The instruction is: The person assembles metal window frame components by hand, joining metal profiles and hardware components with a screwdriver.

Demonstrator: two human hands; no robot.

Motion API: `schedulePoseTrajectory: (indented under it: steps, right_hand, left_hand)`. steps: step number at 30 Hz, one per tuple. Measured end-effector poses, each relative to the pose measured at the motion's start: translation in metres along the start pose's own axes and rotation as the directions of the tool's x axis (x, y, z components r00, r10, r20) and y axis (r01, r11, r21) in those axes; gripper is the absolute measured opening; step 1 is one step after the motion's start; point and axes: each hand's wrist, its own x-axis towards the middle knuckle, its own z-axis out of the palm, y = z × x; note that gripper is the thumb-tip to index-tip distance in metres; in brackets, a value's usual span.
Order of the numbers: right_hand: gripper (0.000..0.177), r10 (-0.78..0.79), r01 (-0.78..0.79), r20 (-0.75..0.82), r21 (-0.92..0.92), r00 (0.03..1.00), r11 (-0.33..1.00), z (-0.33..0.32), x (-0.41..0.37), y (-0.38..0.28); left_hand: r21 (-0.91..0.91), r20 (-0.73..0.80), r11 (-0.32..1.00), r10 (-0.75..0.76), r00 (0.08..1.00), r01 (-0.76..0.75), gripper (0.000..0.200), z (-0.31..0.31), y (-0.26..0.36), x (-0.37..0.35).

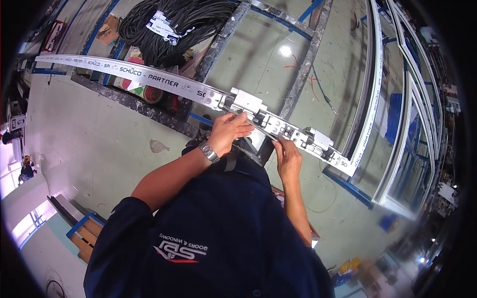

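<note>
A white metal frame profile [149,78] with printed protective film runs across the view and meets another frame side at the right. Silver hinge hardware [247,101] is fitted along it, with a second hinge block [320,139] farther right. My left hand [229,133], with a watch on the wrist, rests against the profile's near edge below the first hinge, its fingers stretched out. Farther right, my right hand [289,158] has thumb and fingertips closed at the same edge; what they pinch is too small to make out. A thin dark strip or gap shows between both hands.
Dark metal support bars [297,74] lie under the frame. Coiled black gaskets [139,30] with a white label are at the upper left. More white frames [405,144] stand at the right. A wooden pallet [87,236] is at the lower left.
</note>
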Motion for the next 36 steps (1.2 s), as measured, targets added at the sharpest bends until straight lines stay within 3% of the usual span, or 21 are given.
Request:
schedulePoseTrajectory:
  steps: [1,2,3,4,7,10,11,12,15,17,19,20,23,24,26,27,28,31,32,35,36]
  right_hand:
    - [0.030,-0.024,0.024,0.007,-0.018,1.000,1.000,0.002,-0.001,0.003]
    - [0.031,0.213,-0.230,0.101,0.202,0.972,0.952,0.001,0.000,0.001]
    - [0.033,0.405,-0.469,0.239,0.383,0.883,0.796,0.001,0.002,-0.003]
    - [0.035,0.534,-0.670,0.407,0.501,0.741,0.548,0.001,0.003,-0.004]
    - [0.042,0.498,-0.788,0.633,0.583,0.593,0.198,-0.002,0.010,0.004]
    - [0.032,0.521,-0.595,0.305,0.545,0.797,0.591,-0.005,0.003,-0.015]
    - [0.030,0.485,-0.513,0.196,0.492,0.852,0.703,-0.006,0.000,-0.019]
    - [0.023,0.324,-0.344,0.119,0.368,0.939,0.864,-0.008,-0.005,-0.015]
    - [0.022,0.096,-0.110,0.087,0.175,0.992,0.978,-0.015,0.003,-0.016]
    - [0.028,0.327,-0.388,0.220,0.373,0.919,0.843,-0.004,0.002,-0.007]
    - [0.035,0.512,-0.665,0.429,0.540,0.745,0.516,0.003,0.007,-0.002]
    - [0.042,0.560,-0.716,0.469,0.580,0.683,0.388,0.005,0.009,-0.004]
    - [0.043,0.597,-0.732,0.479,0.613,0.643,0.297,0.002,0.008,-0.013]
    - [0.037,0.636,-0.714,0.361,0.515,0.682,0.474,-0.002,0.007,-0.020]
    - [0.032,0.430,-0.437,0.104,0.362,0.897,0.823,-0.005,0.002,-0.031]
    - [0.034,0.273,-0.264,-0.002,0.241,0.962,0.934,-0.006,0.000,-0.033]
    - [0.036,0.188,-0.186,0.004,0.169,0.982,0.968,-0.004,-0.006,-0.021]
    - [0.030,0.132,-0.134,0.022,0.094,0.991,0.987,-0.007,-0.001,-0.012]
    - [0.027,0.030,-0.029,-0.024,0.037,0.999,0.999,-0.005,0.003,-0.010]
    - [0.034,0.402,-0.479,0.298,0.260,0.866,0.839,-0.006,0.003,-0.014]
    - [0.042,0.505,-0.666,0.437,0.438,0.745,0.603,0.000,0.001,-0.007]
  left_hand:
    - [0.002,-0.009,1.000,-0.017,1.000,0.017,0.018,0.000,0.001,0.000]
    - [0.017,-0.013,1.000,-0.018,1.000,0.018,0.018,0.001,0.002,0.000]
    - [0.031,-0.016,0.999,-0.016,1.000,0.016,0.019,0.002,0.004,0.000]
    - [0.046,-0.019,0.999,-0.017,1.000,0.018,0.019,0.002,0.005,0.000]
    - [0.068,-0.003,0.998,-0.003,1.000,0.003,0.021,0.003,0.005,-0.002]
    - [0.095,-0.020,0.995,0.011,1.000,-0.009,0.022,0.001,0.004,0.001]
    - [0.094,-0.016,0.996,0.009,1.000,-0.008,0.022,0.003,0.005,0.001]
    - [0.092,-0.017,0.996,0.011,1.000,-0.010,0.022,0.004,0.006,0.000]
    - [0.105,-0.031,0.994,-0.010,0.999,0.013,0.021,-0.003,0.003,0.000]
    - [0.088,-0.014,0.996,-0.018,1.000,0.019,0.020,-0.004,0.005,0.000]
    - [0.031,0.029,0.999,-0.017,0.999,0.016,0.020,0.000,0.009,-0.004]
    - [0.035,0.046,0.999,-0.014,0.999,0.012,0.020,-0.001,0.009,-0.005]
    - [0.033,0.065,0.999,0.001,0.998,-0.003,0.020,-0.002,0.008,-0.006]
    - [0.035,0.053,0.999,0.004,0.999,-0.006,0.020,-0.002,0.008,-0.005]
    - [0.029,0.040,1.000,0.002,0.999,-0.003,0.020,-0.002,0.007,-0.003]
    - [0.021,0.040,1.000,-0.003,0.999,0.002,0.020,-0.003,0.007,-0.002]
    - [0.016,0.041,1.000,-0.012,0.999,0.011,0.020,-0.004,0.005,-0.002]
    - [0.014,0.026,1.000,-0.019,0.999,0.019,0.020,-0.001,0.008,-0.003]
    - [0.004,0.021,1.000,-0.020,1.000,0.020,0.020,-0.003,0.007,-0.001]
    - [-0.034,0.030,0.999,-0.035,0.999,0.036,0.020,-0.002,0.005,0.000]
    - [-0.047,0.045,0.998,-0.046,0.998,0.048,0.020,0.001,0.006,-0.003]
